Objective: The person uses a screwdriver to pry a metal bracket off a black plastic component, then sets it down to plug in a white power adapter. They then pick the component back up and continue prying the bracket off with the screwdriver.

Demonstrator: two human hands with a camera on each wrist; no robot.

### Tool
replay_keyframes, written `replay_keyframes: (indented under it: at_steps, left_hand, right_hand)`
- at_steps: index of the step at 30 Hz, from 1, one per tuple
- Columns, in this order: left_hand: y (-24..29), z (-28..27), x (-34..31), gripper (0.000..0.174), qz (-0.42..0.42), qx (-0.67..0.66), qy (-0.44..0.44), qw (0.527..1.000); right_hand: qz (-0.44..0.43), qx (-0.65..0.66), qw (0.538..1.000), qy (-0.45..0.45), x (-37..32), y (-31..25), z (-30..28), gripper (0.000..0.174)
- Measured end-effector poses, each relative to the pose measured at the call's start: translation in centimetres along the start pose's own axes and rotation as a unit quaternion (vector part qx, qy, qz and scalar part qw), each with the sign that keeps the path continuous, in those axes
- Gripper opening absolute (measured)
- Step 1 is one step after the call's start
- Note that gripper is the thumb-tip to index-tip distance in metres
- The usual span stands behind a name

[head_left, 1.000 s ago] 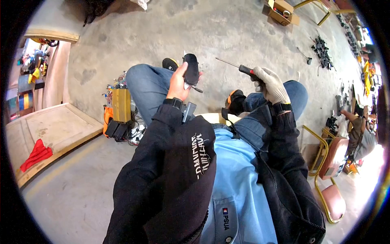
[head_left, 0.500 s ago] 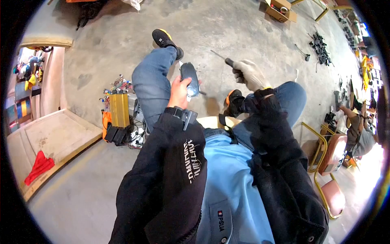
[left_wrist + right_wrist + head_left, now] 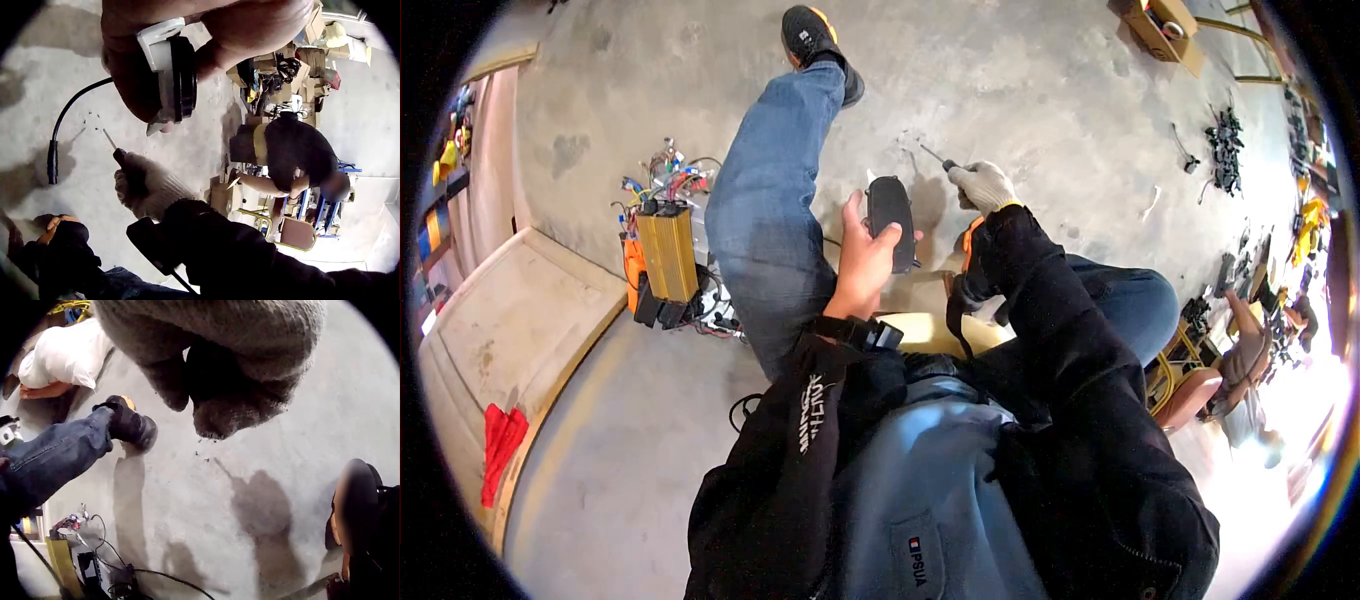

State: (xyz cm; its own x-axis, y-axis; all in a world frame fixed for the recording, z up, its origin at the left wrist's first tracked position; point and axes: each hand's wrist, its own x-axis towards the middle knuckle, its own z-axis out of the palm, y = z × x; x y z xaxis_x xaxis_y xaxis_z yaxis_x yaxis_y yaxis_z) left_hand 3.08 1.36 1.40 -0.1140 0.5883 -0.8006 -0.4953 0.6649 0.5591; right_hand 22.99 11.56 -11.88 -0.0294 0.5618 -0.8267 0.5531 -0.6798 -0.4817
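My bare left hand (image 3: 863, 255) holds a black, rounded, elongated device (image 3: 890, 215), the thumb lying against its side. In the left wrist view a white plastic bracket (image 3: 161, 39) sits on the device, and a black cable ending in a barrel-shaped connector (image 3: 53, 162) hangs near it. My right hand (image 3: 983, 187), in a light knitted glove, grips a screwdriver (image 3: 951, 164) with a dark handle. Its thin shaft points forward and left, toward several tiny dark pieces (image 3: 197, 454) on the concrete floor. The right wrist view hides most of the screwdriver behind the glove.
Left of my outstretched leg stands a gold metal box (image 3: 668, 255) among tangled wires. Further left lies a wooden panel (image 3: 530, 300) with a red cloth (image 3: 502, 450). A cardboard box (image 3: 1160, 35) and a black cable pile (image 3: 1226, 150) lie to the right. Another person (image 3: 294, 150) bends over nearby.
My right hand has moved left and forward with the screwdriver, toward the floor. One leg has stretched out forward. The left hand still holds the device, and the head view has shifted.
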Motion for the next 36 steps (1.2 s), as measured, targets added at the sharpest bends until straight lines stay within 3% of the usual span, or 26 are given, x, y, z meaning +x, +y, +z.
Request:
replay_keyframes:
  at_steps: [1,3,6,9,10,24,34,36]
  left_hand:
    - [0.6,0.4,-0.4,0.07,-0.01,0.0,0.009,1.0]
    - [0.7,0.4,-0.3,0.07,0.009,-0.012,-0.015,1.0]
    - [0.3,0.5,-0.2,0.06,0.048,-0.046,-0.027,0.997]
    - [0.0,0.2,0.1,0.036,-0.024,0.022,-0.067,0.997]
    - [-0.1,0.1,0.0,0.036,-0.029,0.022,-0.064,0.997]
    - [0.4,0.4,0.0,0.034,-0.068,0.055,-0.049,0.995]
    - [-0.1,0.4,-0.1,0.03,-0.045,0.055,-0.048,0.996]
    - [0.2,0.4,0.0,0.029,-0.036,0.065,-0.054,0.996]
  right_hand:
    - [0.008,0.0,1.0,-0.005,0.8,0.4,0.2,0.049]
    - [0.036,0.031,0.999,-0.02,2.0,1.1,0.4,0.032]
    - [0.046,0.041,0.998,-0.034,2.8,1.7,0.7,0.033]
    - [0.042,0.022,0.999,-0.013,3.8,2.3,1.2,0.041]
    - [0.035,0.012,0.999,-0.001,4.2,2.8,1.3,0.048]
    - [0.046,0.046,0.998,-0.008,4.6,3.5,1.5,0.048]
    - [0.046,0.07,0.997,0.002,4.2,3.0,0.9,0.046]
    - [0.043,0.023,0.999,-0.005,4.0,2.6,0.4,0.047]
